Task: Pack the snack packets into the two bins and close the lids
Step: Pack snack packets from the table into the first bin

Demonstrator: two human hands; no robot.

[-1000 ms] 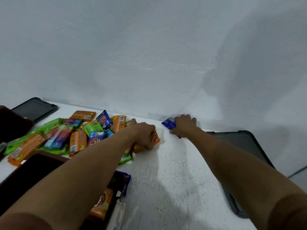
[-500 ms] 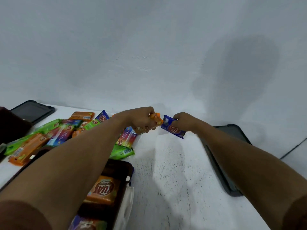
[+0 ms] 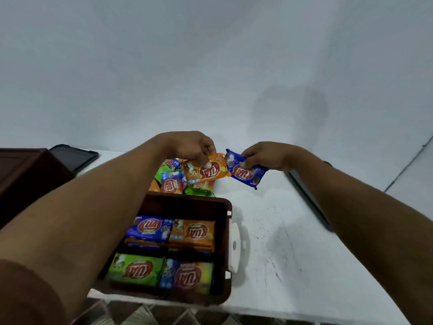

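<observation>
White speckled table (image 3: 269,231) under pale wall; left hand (image 3: 194,146) pinching orange packet (image 3: 206,171), right hand (image 3: 264,154) pinching blue packet (image 3: 246,172) just beside.

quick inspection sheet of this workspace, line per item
surface: white table, dark specks on it
job's things: open brown bin near the front edge, four stacks of packets inside; second brown bin at far left; loose packet pile beyond the open bin
clutter: two dark lids, one at far left, one at right
grippers: left hand holds an orange packet; right hand holds a blue packet, both raised
cables: nothing seen
surroundings: plain pale wall behind
</observation>
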